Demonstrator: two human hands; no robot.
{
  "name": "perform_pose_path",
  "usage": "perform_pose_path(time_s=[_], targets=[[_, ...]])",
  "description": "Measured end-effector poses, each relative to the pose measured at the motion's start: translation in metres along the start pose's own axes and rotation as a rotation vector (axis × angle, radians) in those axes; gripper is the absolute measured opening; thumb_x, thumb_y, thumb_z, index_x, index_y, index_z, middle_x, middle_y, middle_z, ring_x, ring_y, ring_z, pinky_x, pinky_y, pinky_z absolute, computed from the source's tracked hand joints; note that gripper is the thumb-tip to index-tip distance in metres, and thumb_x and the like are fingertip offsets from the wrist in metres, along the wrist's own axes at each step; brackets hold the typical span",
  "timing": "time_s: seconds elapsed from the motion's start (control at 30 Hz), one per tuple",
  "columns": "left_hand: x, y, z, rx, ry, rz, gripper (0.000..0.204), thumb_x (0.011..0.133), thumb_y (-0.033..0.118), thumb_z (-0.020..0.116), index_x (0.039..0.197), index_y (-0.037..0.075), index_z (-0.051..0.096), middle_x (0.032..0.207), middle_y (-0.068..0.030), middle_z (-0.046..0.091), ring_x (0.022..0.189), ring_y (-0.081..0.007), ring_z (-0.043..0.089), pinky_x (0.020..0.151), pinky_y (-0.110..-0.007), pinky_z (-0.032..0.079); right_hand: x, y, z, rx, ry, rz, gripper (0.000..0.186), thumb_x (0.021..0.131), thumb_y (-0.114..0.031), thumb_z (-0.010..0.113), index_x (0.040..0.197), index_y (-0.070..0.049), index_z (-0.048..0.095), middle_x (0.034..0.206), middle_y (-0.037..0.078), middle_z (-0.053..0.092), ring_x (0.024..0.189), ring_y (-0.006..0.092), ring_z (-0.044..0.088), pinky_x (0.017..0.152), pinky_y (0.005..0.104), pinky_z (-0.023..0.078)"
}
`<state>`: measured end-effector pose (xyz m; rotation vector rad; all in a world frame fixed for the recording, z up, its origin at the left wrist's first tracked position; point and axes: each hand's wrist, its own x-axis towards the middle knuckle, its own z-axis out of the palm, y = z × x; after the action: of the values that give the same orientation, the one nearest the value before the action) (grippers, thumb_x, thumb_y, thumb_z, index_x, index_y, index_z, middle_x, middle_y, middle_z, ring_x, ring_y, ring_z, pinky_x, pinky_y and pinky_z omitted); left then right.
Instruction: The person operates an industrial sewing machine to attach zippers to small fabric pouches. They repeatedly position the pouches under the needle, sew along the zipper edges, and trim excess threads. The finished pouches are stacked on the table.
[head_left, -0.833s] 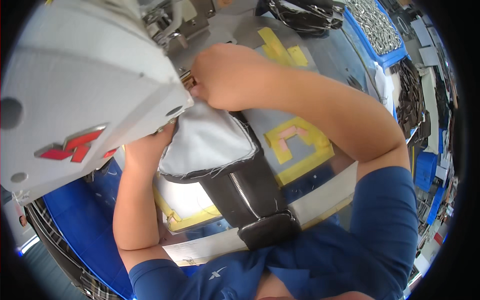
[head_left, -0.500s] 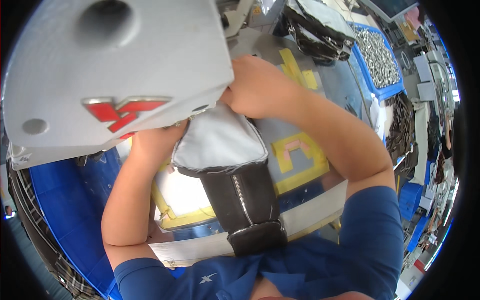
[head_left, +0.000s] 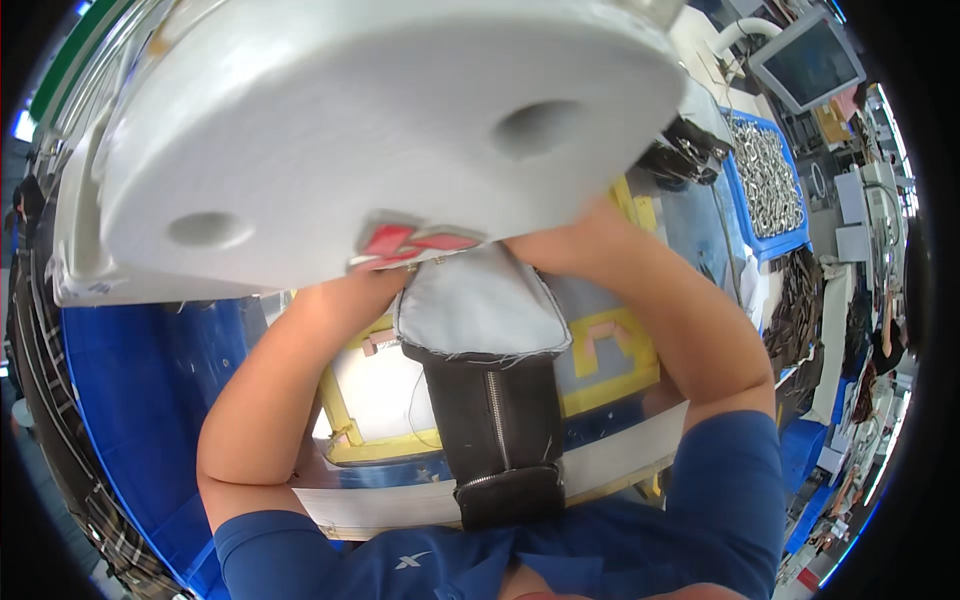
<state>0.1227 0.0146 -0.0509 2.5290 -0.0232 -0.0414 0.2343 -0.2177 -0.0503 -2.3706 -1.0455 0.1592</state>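
Note:
A black fabric bag piece (head_left: 533, 410) with a silver zipper down its middle lies across the work surface toward my body. Its pale grey lining (head_left: 482, 310) faces up at the far end, with raw, frayed edges, and runs in under the white sewing machine head (head_left: 330, 130). A small black zipped pocket (head_left: 512, 497) sits at the near end by my shirt. My left hand (head_left: 378, 292) is at the left edge of the lining and my right hand (head_left: 560, 245) at its right edge. The machine head hides the fingers of both, and the needle area too.
Yellow tape (head_left: 600, 392) marks the machine bed on both sides. A deep blue bin (head_left: 150, 400) stands at the left. On the right are a blue tray (head_left: 800, 240) of metal rings or hooks, a dark bundle of pieces (head_left: 690, 150) and a monitor (head_left: 808, 60).
The view has shifted, so the machine head now covers more of both hands, especially the right. The bag piece still lies under it, between my hands.

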Motion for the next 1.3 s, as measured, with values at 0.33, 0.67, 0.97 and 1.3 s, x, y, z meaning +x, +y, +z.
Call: perform_pose_path(time_s=[0.33,0.67,0.97,1.3], targets=[[0.007,-0.032,0.022,0.094,0.102,0.23,0.031,0.083,0.019,0.081,0.111,0.007,0.079,0.102,-0.0132,0.077,0.091,-0.0334,0.073,0.082,-0.043,0.059,-0.002,-0.033,-0.027,-0.007,-0.04,0.118,0.027,0.091,-0.024,0.064,0.089,0.0,0.075,0.087,0.025,0.072,0.091,0.0471,0.069,0.081,0.0546,0.056],[0.011,-0.027,0.022,0.096,0.268,0.419,0.022,0.082,0.008,0.079,0.104,0.007,0.079,0.096,-0.0133,0.075,0.085,-0.0333,0.072,0.073,-0.045,0.057,-0.003,-0.026,-0.025,-0.015,-0.06,0.111,0.021,0.088,-0.017,0.062,0.084,0.0,0.074,0.086,0.025,0.072,0.085,0.048,0.069,0.077,0.0548,0.056],[0.013,-0.032,0.018,0.123,0.363,0.509,0.017,0.089,0.01,0.076,0.105,0.007,0.078,0.099,-0.0138,0.074,0.089,-0.0329,0.071,0.076,-0.045,0.057,-0.002,-0.033,-0.03,0.072,-0.052,0.044,0.019,0.082,-0.008,0.058,0.093,-0.004,0.074,0.091,0.024,0.073,0.087,0.0477,0.069,0.079,0.0548,0.057],[-0.044,0.048,-0.063,0.365,-0.214,0.159,0.025,0.082,0.015,0.077,0.097,-0.003,0.066,0.09,-0.0188,0.069,0.085,-0.0352,0.071,0.075,-0.044,0.057,-0.002,-0.028,-0.036,-0.048,-0.182,0.063,0.02,0.085,-0.012,0.061,0.097,-0.004,0.074,0.093,0.023,0.074,0.091,0.0453,0.071,0.081,0.0536,0.057]])
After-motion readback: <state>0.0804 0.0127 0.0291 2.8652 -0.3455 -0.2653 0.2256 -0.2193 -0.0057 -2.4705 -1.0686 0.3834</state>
